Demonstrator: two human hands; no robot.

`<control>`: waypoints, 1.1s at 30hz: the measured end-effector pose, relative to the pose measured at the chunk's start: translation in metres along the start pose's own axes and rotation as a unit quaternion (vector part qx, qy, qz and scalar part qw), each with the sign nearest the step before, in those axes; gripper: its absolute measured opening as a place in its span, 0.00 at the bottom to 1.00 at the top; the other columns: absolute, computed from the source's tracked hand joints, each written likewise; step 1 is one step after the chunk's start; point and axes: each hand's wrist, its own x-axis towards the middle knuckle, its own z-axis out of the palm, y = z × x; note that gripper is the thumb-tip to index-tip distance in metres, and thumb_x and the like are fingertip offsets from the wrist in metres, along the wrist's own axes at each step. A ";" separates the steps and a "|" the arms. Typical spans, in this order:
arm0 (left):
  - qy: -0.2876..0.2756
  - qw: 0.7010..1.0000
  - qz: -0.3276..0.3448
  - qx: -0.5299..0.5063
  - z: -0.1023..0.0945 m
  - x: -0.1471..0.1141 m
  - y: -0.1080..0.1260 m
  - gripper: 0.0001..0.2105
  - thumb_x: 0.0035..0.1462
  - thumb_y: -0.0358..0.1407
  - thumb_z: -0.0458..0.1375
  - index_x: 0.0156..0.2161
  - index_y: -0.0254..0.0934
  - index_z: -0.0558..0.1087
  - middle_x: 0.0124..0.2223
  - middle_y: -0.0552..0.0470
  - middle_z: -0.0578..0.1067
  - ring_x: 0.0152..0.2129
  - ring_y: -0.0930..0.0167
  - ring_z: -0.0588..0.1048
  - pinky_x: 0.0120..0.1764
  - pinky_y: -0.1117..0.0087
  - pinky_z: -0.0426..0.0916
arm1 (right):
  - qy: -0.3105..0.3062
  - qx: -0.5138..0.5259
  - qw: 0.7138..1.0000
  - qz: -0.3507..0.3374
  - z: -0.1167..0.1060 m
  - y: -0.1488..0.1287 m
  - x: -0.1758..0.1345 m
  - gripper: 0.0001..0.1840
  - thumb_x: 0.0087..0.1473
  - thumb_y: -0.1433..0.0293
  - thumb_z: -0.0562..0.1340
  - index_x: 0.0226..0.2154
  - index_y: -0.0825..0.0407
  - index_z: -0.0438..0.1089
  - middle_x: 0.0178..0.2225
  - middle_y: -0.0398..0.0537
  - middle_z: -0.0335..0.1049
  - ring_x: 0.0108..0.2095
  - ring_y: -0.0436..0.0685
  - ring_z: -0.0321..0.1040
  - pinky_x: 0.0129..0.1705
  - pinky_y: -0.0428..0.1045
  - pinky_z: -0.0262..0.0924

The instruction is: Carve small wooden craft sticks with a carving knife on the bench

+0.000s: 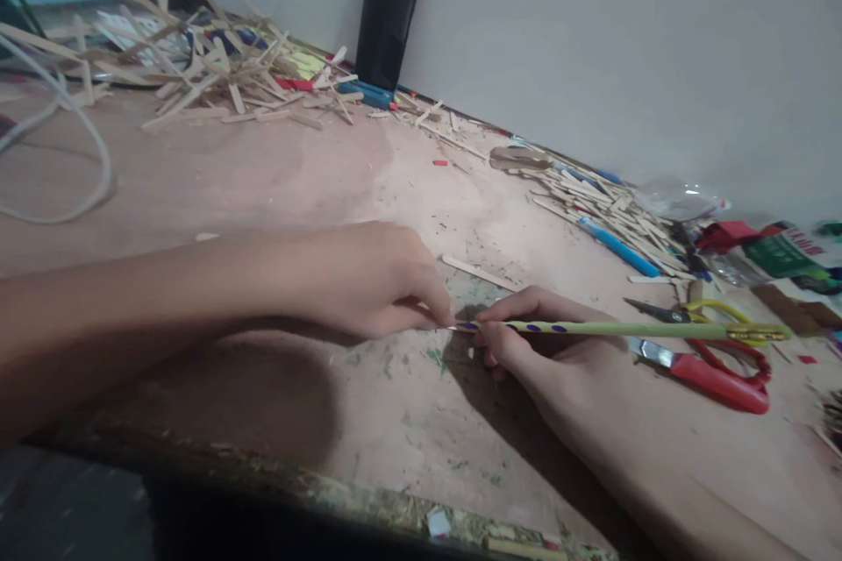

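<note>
A long pale green stick (605, 329) with purple spots lies almost level above the table. Its far right end is yellow and patterned, and its left end narrows to a pale tip. Near the spotted part, my right hand (553, 359) pinches it between thumb and index finger. The fingers of my left hand (388, 280) close together on the narrow tip, which they partly cover. Behind my right hand lies a wooden craft stick (479, 272). Under the stick's right half are scissors with red handles (720, 381) and scissors with yellow handles (714, 308).
A heap of craft sticks (224, 79) spreads at the back left, beside a white cable (98, 149). A dark phone (389, 13) leans on the wall. More sticks (605, 206), a blue pen (618, 247) and plastic packaging (795, 254) lie at the right. Scraps litter the front edge.
</note>
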 end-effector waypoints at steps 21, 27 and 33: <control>-0.007 0.999 -0.019 -0.037 0.000 0.000 -0.003 0.14 0.73 0.26 0.65 0.50 0.42 0.92 0.42 0.53 0.92 0.35 0.69 0.86 0.44 0.68 0.72 | -0.005 -0.013 1.000 0.007 0.000 -0.004 0.001 0.06 0.53 0.61 0.74 0.28 0.43 0.82 0.23 0.41 0.77 0.25 0.58 0.73 0.30 0.52 0.68; -0.005 0.999 -0.022 -0.049 0.000 0.000 -0.002 0.14 0.73 0.27 0.64 0.49 0.43 0.92 0.41 0.54 0.92 0.35 0.69 0.85 0.43 0.69 0.72 | -0.005 -0.008 1.000 0.014 0.001 -0.004 0.000 0.07 0.53 0.59 0.74 0.28 0.43 0.82 0.23 0.42 0.77 0.25 0.58 0.72 0.29 0.52 0.67; -0.004 0.998 -0.031 -0.054 0.000 0.002 -0.001 0.13 0.73 0.27 0.65 0.49 0.43 0.93 0.41 0.53 0.92 0.36 0.69 0.86 0.44 0.69 0.73 | 0.002 0.005 1.000 0.021 0.001 -0.003 -0.001 0.06 0.52 0.61 0.74 0.28 0.43 0.83 0.22 0.41 0.76 0.25 0.56 0.71 0.29 0.51 0.65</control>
